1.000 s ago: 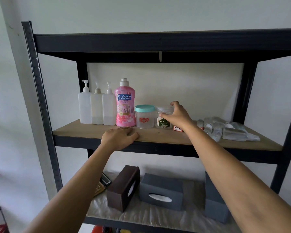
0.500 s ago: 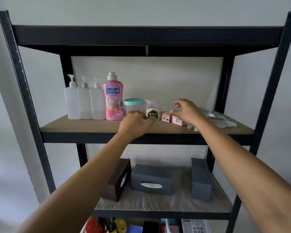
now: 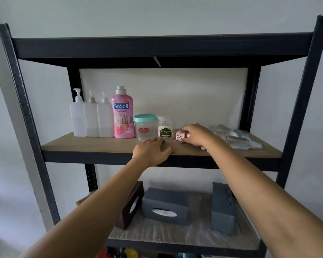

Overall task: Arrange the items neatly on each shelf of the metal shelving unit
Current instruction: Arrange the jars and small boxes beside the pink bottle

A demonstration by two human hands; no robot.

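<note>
So that the row stays straight, the refill ink box (image 3: 179, 136) is pinched by the right hand (image 3: 197, 135); the left hand (image 3: 151, 152) is rested flat on the shelf (image 3: 101, 144), holding nothing.

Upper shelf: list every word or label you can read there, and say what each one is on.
"SoSoft": pink detergent bottle; the smaller print below it is too blurred to read.
"Eid Mubarak": label of the clear jar; fine print unreadable.
"REFILL INK": small red-and-white box under the right hand.
Teal-lidded jar: red heart logo only, no words.
</note>
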